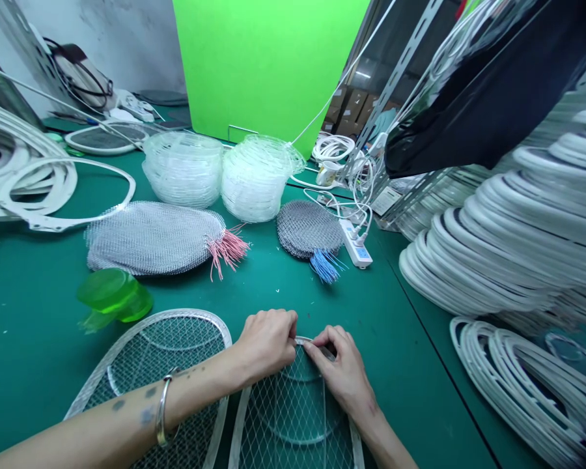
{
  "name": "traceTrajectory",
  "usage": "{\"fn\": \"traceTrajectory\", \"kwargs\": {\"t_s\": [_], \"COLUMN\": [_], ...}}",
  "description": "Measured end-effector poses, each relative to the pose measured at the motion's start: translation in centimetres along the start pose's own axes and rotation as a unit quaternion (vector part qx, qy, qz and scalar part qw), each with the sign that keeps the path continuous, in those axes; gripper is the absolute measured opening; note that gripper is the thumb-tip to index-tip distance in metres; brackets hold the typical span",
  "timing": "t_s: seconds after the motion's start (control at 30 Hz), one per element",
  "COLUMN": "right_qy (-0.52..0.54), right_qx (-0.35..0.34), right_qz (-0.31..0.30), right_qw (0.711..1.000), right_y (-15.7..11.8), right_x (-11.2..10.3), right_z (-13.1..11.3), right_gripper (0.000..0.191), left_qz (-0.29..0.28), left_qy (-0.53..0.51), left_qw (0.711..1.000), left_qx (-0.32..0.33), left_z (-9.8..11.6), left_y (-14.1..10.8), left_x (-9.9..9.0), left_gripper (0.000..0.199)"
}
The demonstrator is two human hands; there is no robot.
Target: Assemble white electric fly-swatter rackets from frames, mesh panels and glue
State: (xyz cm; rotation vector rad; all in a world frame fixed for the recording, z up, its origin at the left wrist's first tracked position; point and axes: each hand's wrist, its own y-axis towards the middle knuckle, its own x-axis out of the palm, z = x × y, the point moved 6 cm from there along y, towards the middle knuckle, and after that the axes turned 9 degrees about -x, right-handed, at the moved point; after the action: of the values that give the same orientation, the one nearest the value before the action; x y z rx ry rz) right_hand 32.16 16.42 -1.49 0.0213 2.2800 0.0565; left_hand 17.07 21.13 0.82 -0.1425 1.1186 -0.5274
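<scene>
Left hand [269, 340] and right hand [340, 366] both gripped the far edge of the mesh frame [237, 431]. Open worktop [395, 348] lay beyond and rightward.

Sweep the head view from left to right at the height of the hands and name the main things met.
Left mesh frame → left hand → rounded end of the second mesh frame → right hand → pile of white rings.
</scene>
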Motion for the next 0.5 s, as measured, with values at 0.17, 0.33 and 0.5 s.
{"fn": "traceTrajectory", "kwargs": {"t_s": [0.17,0.33,0.5], "right_qy": [0.014,0.013,0.019], "right_qx": [0.042,0.068,0.044], "right_qz": [-0.081,-0.114,-0.087], "right_qw": [0.996,0.991,0.995], "right_y": [1.6,2.7,2.3], "right_x": [-0.1,-0.1,-0.5], "right_z": [0.7,0.8,0.1], "right_gripper": [0.021,0.021,0.018], "left_qz": [-0.047,-0.079,-0.083], "left_qy": [0.007,0.014,-0.016], "left_qw": [0.999,0.997,0.996], "left_qx": [-0.021,-0.02,-0.006], "left_z": [0.1,1.0,0.4], "left_y": [1.5,3.2,2.8], "left_x": [-0.4,-0.4,-0.5], "left_gripper": [0.012,0.008,0.006]}}
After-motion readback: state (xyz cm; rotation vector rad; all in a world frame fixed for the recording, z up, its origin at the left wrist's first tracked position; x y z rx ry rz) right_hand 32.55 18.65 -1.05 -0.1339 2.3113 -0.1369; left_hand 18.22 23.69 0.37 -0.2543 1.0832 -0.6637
